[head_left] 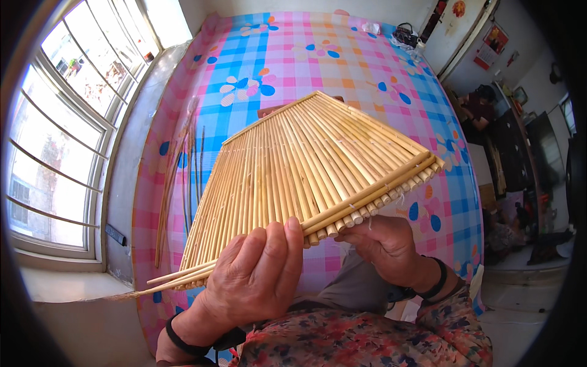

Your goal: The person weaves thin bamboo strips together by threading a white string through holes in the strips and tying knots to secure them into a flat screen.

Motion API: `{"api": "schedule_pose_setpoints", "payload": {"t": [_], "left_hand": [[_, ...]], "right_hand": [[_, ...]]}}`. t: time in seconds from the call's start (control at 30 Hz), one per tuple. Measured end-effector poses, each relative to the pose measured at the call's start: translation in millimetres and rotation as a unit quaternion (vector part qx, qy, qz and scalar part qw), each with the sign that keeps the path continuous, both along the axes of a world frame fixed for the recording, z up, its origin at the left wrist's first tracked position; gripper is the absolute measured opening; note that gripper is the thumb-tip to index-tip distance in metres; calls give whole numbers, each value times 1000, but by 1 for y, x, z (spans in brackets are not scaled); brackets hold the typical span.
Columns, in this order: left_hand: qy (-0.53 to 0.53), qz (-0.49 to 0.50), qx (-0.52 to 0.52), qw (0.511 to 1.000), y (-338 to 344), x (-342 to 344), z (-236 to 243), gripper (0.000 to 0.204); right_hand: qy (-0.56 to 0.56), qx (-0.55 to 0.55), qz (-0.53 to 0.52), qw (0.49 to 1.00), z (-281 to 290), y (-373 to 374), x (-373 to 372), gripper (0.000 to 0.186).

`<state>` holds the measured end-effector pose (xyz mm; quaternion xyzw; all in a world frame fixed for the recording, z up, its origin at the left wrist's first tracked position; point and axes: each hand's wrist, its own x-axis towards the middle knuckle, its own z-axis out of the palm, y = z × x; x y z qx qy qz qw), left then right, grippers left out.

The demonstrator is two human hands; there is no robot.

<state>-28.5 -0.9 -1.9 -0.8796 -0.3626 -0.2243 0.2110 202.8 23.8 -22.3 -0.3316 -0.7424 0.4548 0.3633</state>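
A mat of pale yellow stalks [275, 165], laid side by side, is held tilted in front of me. Stalks run crosswise along its far and near edges. At the near left, two thin crosswise stalks [177, 278] stick out past the mat's side. My left hand [257, 269] is closed over the near edge, fingers on top and thumb hidden. Under the cut stalk ends to the right, my right hand [385, 248] is closed with its fingertips at the edge; whether they also pinch thread I cannot tell. Bits of white thread [400, 197] show there.
A plaid flowered cover [293, 61] spreads beneath. Long thin stalks [174, 183] lie on it at left, near a barred window [67, 147] and a dark remote control [115, 235]. A black bag [405, 35] sits far right. Another person [480, 107] is beyond the right edge.
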Motion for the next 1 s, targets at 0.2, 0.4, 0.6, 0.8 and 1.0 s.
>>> {"api": "schedule_pose_setpoints", "payload": {"t": [0.2, 0.4, 0.6, 0.8, 1.0], "left_hand": [[-6, 1, -4, 1000, -1, 0, 0, 33], [-17, 21, 6, 1000, -3, 0, -5, 33], [-24, 44, 30, 998, 0, 3, -3, 31], [-55, 56, 28, 997, 7, 9, 3, 33], [-46, 65, 24, 997, 10, 4, 9, 36]], "right_hand": [[-13, 1, 8, 1000, 4, 2, 1, 26], [-104, 166, -3, 981, 7, 11, 1, 22], [-173, 449, -67, 874, 9, 25, -3, 17], [-173, 477, -62, 859, 17, 34, -4, 19], [-162, 385, -26, 908, 27, 29, -8, 25]]}}
